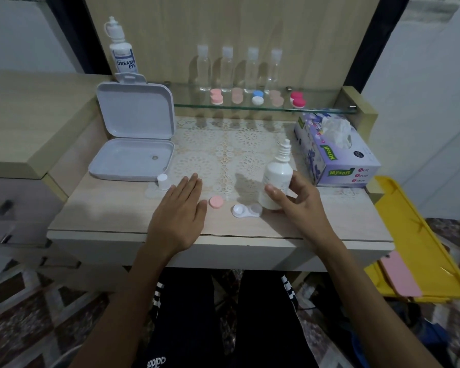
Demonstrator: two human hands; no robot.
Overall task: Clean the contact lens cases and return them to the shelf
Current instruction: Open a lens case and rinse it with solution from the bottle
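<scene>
item: open white lens case [247, 210], tabletop [112, 208] at 6 o'clock, pink cap [216, 201] beside. right hand [295, 200] grip clamped on solution bottle [276, 179]; left hand [182, 205] flat, fingers straight. step: rinsing; next, tilt nozzle over wells.

Tissue box [337, 152], yellow tray [420, 235]

Wooden table [104, 208]: lace mat [223, 144], open grey box [133, 144], tissue box [335, 155], lens case [246, 210], pink cap [216, 201].
</scene>
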